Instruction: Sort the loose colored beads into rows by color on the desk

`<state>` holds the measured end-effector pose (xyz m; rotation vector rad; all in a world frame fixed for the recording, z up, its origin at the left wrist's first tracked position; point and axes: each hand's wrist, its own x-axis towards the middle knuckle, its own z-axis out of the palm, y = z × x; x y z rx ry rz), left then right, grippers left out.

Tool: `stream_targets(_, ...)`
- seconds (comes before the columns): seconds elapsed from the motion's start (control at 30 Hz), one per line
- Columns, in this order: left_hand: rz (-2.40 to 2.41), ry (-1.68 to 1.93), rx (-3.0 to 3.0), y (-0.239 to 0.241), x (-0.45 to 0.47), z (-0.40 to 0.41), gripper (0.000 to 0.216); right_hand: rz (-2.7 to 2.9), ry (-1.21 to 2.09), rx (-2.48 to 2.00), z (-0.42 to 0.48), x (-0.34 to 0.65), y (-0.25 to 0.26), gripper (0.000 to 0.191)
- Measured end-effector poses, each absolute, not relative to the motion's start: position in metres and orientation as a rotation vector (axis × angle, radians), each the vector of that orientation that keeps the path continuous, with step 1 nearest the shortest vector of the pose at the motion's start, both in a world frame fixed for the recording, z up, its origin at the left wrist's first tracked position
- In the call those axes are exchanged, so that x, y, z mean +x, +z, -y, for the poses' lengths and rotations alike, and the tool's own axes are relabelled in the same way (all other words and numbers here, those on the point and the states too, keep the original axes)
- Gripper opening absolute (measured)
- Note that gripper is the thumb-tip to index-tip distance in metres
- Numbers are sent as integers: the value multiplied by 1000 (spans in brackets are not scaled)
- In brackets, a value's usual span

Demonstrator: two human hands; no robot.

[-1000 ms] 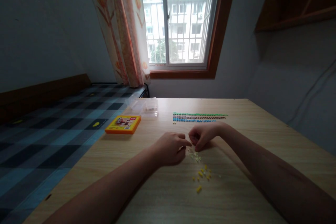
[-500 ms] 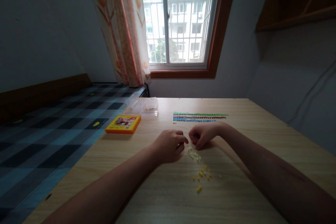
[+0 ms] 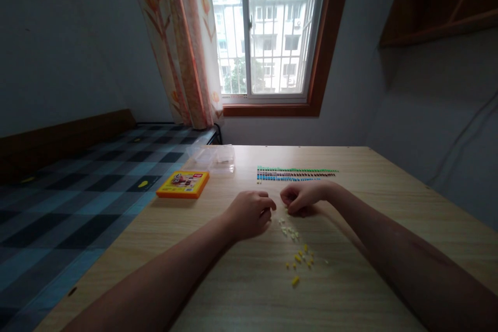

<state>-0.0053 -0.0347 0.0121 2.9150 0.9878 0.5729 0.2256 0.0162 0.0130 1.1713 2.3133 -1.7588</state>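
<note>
Two hands, left hand (image 3: 251, 213) and right hand (image 3: 301, 197), face each other at one table (image 3: 233, 290), fingers curled; whether either grips a piece cannot be determined. Pale pieces (image 3: 285, 230), too small to count, lie just nearside. Yellow pieces (image 3: 298, 258) lie nearer still. Beyond: three rows, one green (image 3: 299, 169), one brown (image 3: 295, 174), one blue (image 3: 278, 178).

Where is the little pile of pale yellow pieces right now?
In the head view, the pile lies on the table, right of the left hand, between the right hand on the far side and the brighter yellow pieces nearer.
</note>
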Motion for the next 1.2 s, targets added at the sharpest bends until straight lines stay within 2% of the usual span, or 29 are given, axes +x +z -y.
stream_targets(0.37,-925,413,2911,11,-4,32,26,-2325,-1795,1216,-19,224,5,34)
stream_targets(1.0,-939,420,2827,10,-4,33,21,-2332,-1787,1190,-21,224,5,40)
stream_targets(1.2,-951,463,2764,9,-4,30,15,-2310,-1830,1208,-18,222,8,33)
